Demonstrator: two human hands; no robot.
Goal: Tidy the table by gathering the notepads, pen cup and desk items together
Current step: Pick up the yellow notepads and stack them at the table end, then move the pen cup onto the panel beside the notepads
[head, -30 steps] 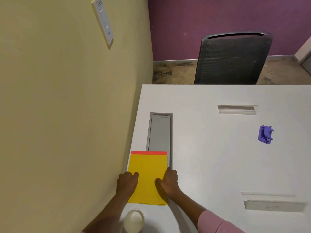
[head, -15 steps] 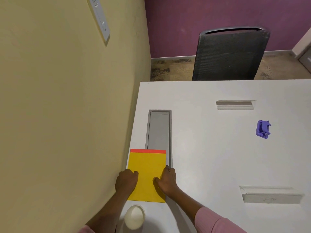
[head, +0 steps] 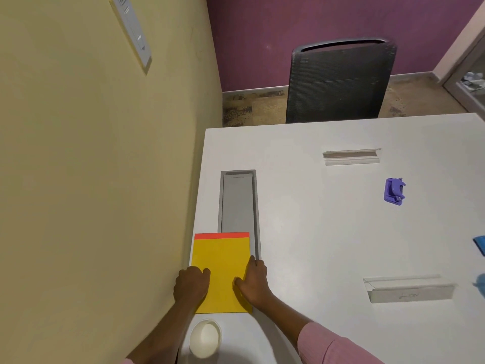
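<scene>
Notepads (head: 221, 271), stacked yellow over one with an orange-red strip showing along the far edge, are lying flat at the near left corner of the white table (head: 328, 232), close to the yellow wall (head: 91, 179). How many pads are making up the stack is hard to tell. The far right part of the stack is overlapping the near end of a grey recessed tray (head: 238, 200) set into the tabletop.

Both hands are bracketing the stack. The left hand (head: 191, 285) is sitting curled at the pads' left edge, knuckles up, fingers folded under so their tips are hidden; whether they are pinching the edge cannot be told. The right hand (head: 254, 282) is pressing against the right edge, thumb lying on the yellow cover and fingers bent down along the side, covering the near right corner. A pink sleeve (head: 333, 345) is running out of frame at the bottom.

Just nearer than the pads, a white cup (head: 205, 337) is standing upright between the forearms, apart from the stack.

Well to the right, a purple desk item (head: 394, 191) is lying alone; its exact kind is unclear. Two clear acrylic holders (head: 351, 156) (head: 409, 291) are resting on the table, and a blue object (head: 480, 245) is being cut off by the right edge. A black mesh chair (head: 338, 80) is standing beyond the far side.
</scene>
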